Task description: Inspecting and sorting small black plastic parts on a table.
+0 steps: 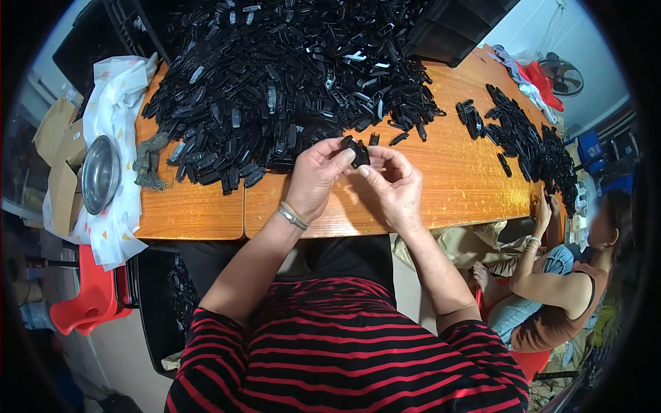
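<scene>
Head view: my left hand (315,172) and right hand (394,184) meet over the table (454,186) edge, fingertips of both pinched on one black clip (357,153). Just beyond it the big pile (275,89) covers most of the far table, so I judge plenty left. A smaller pile (530,144) lies to the right, by a co-worker's hand (544,210).

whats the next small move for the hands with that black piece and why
Probably press the small black plastic part together: both the left hand and the right hand pinch it above the wooden table, just in front of the big pile of black parts.
</scene>
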A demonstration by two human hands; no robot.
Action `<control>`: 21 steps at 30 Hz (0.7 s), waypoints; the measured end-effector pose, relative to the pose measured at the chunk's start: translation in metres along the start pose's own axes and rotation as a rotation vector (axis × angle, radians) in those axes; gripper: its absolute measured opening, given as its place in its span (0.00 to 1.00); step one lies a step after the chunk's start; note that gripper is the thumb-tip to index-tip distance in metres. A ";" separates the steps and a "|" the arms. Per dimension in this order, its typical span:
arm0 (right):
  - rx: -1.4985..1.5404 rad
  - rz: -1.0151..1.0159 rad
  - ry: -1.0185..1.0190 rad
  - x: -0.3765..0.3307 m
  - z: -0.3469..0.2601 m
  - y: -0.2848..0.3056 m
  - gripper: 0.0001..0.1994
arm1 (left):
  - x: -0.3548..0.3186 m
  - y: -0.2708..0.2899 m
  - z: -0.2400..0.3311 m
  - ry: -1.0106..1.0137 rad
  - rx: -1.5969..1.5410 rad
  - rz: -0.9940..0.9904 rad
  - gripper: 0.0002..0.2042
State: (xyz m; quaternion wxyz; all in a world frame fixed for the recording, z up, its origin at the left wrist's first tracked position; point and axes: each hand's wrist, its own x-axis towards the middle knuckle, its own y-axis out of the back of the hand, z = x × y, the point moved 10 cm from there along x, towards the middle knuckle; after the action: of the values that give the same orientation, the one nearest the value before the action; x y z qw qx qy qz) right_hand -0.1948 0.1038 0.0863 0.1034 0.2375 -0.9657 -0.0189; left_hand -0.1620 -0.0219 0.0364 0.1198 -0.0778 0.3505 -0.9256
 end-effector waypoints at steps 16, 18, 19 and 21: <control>-0.362 0.010 0.238 -0.004 -0.024 -0.007 0.11 | -0.016 -0.002 0.017 -0.223 0.322 -0.008 0.14; -0.426 0.011 0.291 -0.008 -0.026 -0.010 0.10 | -0.021 -0.006 0.018 -0.248 0.401 -0.008 0.13; -0.489 0.011 0.344 -0.012 -0.029 -0.013 0.10 | -0.025 -0.009 0.019 -0.275 0.480 -0.007 0.13; -0.553 0.036 0.421 -0.021 -0.025 -0.019 0.14 | -0.031 -0.009 0.018 -0.310 0.544 0.013 0.11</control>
State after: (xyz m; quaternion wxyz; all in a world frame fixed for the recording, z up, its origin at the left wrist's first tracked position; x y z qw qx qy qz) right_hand -0.1633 0.0972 0.1050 0.3611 0.1823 -0.8855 -0.2286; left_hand -0.1302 -0.0177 0.0537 0.1939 -0.1807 0.0681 -0.9618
